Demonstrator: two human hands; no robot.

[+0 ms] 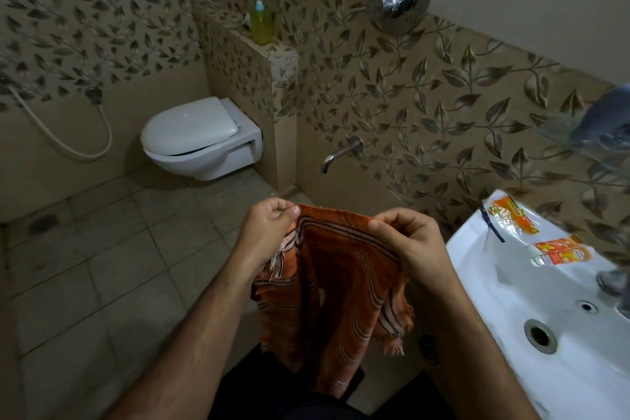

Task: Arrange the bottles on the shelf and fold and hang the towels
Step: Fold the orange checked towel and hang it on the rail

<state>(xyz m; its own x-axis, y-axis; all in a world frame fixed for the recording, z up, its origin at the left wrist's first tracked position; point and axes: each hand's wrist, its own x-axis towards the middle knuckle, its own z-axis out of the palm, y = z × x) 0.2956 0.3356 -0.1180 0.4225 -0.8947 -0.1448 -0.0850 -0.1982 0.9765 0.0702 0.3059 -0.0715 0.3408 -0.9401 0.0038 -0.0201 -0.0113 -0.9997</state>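
An orange towel (pixel 335 297) with dark and white stripes and fringed ends hangs in front of me, held up by its top edge. My left hand (pixel 269 232) pinches the top left corner. My right hand (pixel 405 242) pinches the top right part of the edge. The cloth sags between the two hands and drapes down toward my legs. A yellow-green pump bottle (pixel 260 22) stands on the tiled ledge (pixel 279 53) behind the toilet, far from both hands.
A white toilet (pixel 201 140) with its lid down is at the left. A white sink (pixel 531 310) at the right carries two orange packets (pixel 511 215) on its rim. A wall tap (pixel 341 153) and a shower mixer (pixel 397 0) project from the leaf-tiled wall. A glass shelf edge (pixel 600 140) shows at far right.
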